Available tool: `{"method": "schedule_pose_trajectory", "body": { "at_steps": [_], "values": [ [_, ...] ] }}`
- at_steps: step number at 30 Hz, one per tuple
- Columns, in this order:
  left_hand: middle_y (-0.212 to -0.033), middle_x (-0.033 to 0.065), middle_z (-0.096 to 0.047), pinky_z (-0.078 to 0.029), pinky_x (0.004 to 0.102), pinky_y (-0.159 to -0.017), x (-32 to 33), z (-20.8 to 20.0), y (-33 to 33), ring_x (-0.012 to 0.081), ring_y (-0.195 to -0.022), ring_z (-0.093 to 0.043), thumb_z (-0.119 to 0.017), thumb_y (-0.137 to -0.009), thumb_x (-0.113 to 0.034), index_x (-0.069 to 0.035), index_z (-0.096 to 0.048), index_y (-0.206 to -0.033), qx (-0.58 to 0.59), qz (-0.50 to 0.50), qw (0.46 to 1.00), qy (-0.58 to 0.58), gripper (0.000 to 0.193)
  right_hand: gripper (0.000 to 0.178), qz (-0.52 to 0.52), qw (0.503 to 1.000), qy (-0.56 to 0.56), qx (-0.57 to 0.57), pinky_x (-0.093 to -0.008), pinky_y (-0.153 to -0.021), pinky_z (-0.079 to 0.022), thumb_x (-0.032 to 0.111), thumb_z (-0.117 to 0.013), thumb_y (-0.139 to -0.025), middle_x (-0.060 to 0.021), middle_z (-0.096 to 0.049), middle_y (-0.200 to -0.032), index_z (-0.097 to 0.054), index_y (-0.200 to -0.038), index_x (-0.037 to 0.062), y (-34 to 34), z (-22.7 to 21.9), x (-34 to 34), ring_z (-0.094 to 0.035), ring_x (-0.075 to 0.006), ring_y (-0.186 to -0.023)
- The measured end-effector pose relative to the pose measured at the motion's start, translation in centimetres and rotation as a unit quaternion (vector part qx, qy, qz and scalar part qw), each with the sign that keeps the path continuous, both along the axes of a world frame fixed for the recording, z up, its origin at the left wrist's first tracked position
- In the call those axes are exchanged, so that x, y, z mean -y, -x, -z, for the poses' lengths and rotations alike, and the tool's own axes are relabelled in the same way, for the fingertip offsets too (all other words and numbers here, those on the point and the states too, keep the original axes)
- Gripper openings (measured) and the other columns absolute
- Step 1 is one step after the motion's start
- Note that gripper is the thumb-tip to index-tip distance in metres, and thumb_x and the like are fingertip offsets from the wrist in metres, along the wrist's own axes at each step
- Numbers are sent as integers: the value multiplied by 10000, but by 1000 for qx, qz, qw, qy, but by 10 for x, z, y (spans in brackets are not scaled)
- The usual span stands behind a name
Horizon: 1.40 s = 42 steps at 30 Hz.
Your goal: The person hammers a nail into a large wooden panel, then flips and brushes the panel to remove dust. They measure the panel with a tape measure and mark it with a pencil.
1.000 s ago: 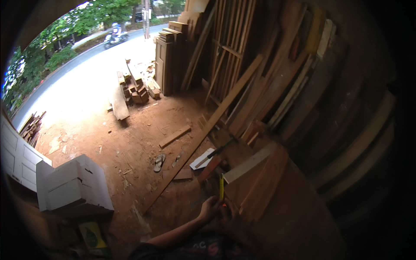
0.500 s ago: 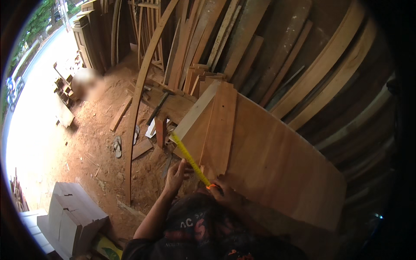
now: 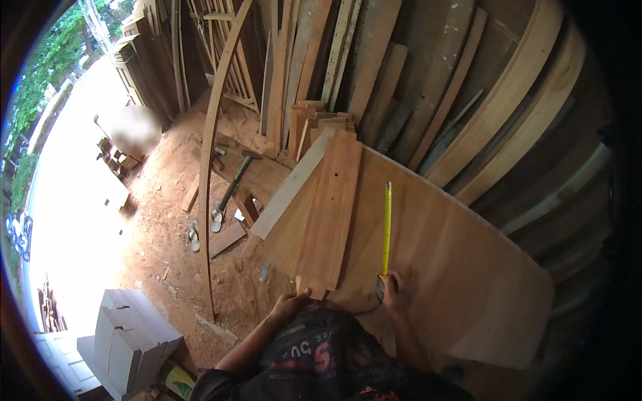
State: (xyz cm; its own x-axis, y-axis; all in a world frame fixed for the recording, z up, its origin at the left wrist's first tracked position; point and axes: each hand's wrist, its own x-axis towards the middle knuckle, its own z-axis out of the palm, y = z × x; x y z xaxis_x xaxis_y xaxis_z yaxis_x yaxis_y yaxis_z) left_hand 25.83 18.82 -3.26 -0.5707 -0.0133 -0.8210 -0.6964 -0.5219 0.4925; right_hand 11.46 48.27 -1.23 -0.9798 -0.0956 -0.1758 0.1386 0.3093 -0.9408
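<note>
A tape measure (image 3: 380, 287) with an orange and dark case is in my right hand (image 3: 393, 291), its fingers wrapped round it. The yellow blade (image 3: 387, 227) extends away from me above a broad plywood sheet (image 3: 455, 267); I cannot tell whether it touches the wood. My left hand (image 3: 291, 306) is closed on the near end of a reddish wooden board (image 3: 329, 207), thumb on top and the other fingers partly hidden. This board lies lengthwise on the plywood, with two small dark holes toward its far part. A pale wooden strip (image 3: 291, 187) lies left of it.
A hammer (image 3: 237, 179) rests on a wooden plank to the left, near a pair of sandals (image 3: 194, 235). One long curved board (image 3: 208, 160) stands across the left side. Many planks (image 3: 378, 73) lean at the back. White blocks (image 3: 137, 341) sit at lower left.
My right hand has moved right with the tape measure, and its blade has swung off the pale strip's side to over the plywood. My left hand has come onto the board's near end.
</note>
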Motion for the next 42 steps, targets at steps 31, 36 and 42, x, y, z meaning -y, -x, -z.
{"method": "schedule_pose_trajectory", "body": {
  "at_steps": [31,36,42],
  "values": [
    [-990,48,-618,-521,387,-936,205,-126,160,223,-973,-650,-673,-850,-134,-41,-606,-1121,-349,-186,900,-185,294,200,158,987,-23,-14,-286,-650,-407,235,-565,-1024,7,-507,-795,-587,-972,43,-10,4,73,-483,-104,-720],
    [-1073,68,-642,-511,378,-998,276,-127,250,202,-1016,-653,-638,-888,-134,-22,-605,-1136,-305,-138,938,-96,275,228,209,971,-97,-55,-261,-603,-362,264,-533,-1047,24,-497,-782,-595,-976,57,-16,18,100,-448,-62,-685],
    [-1179,120,-627,-503,383,-1027,322,-101,352,257,-1113,-635,-603,-933,-125,-25,-589,-1084,-261,-82,956,-106,181,269,310,943,-112,-51,-282,-605,-383,288,-524,-1052,13,-503,-778,-612,-996,40,-21,39,115,-460,-79,-676]
  ]
}}
